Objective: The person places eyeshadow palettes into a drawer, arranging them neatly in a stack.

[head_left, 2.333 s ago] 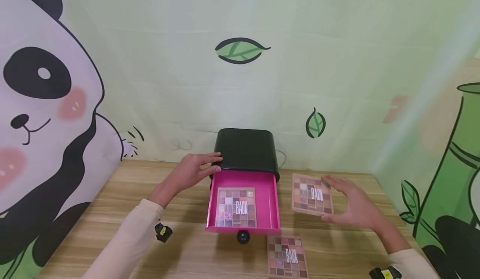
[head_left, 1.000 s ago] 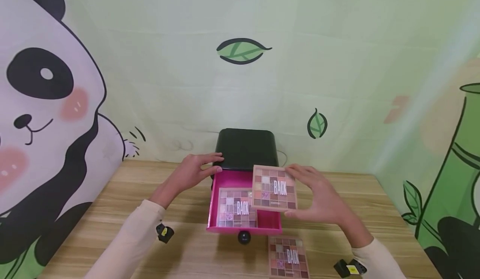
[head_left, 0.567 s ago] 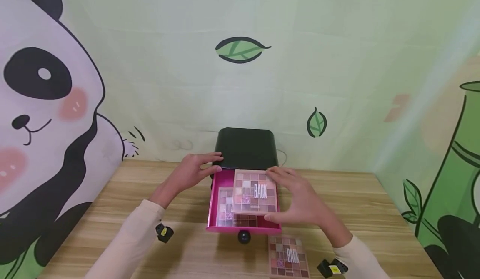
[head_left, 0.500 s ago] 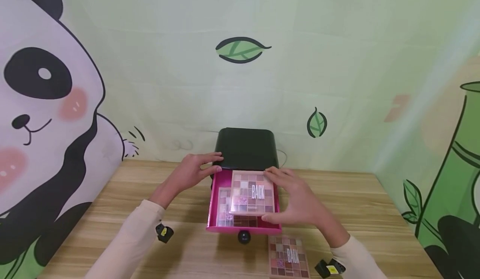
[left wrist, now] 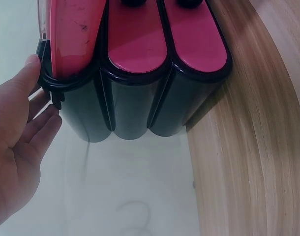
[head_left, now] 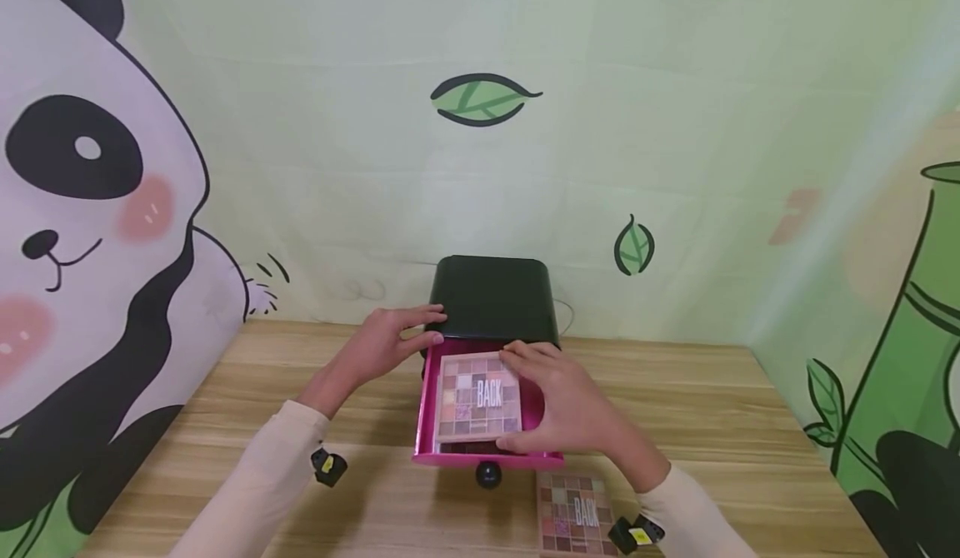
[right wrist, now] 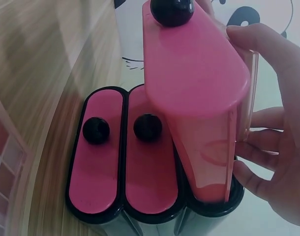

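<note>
One palette is held over the drawer, pinched at its right side by the right hand, thumb toward the front edge and fingers toward the back. It has been carried leftward from the worktop beside the drawer, and over the last moments it has been brought almost squarely above the lower palette, of which only a dark front strip is left showing. By judgement, the stacking in the drawer is nearly done for this piece, with only a small alignment and the release left to be made; whether the two are touching already cannot be told. If it were let go unevenly, its near edge might be caught askew on the one beneath.

The palette lies just left of the right hand, and in front of and below the left hand, which is kept apart from it. By the left hand nothing is grasped: its fingers, fairly straight, are rested on the left edge of the black box, apparently so that it is steadied.

Further out, the third palette is left on the worktop, near the drawer's front right corner. In the right wrist view, two lower drawers are seen pushed in.
</note>
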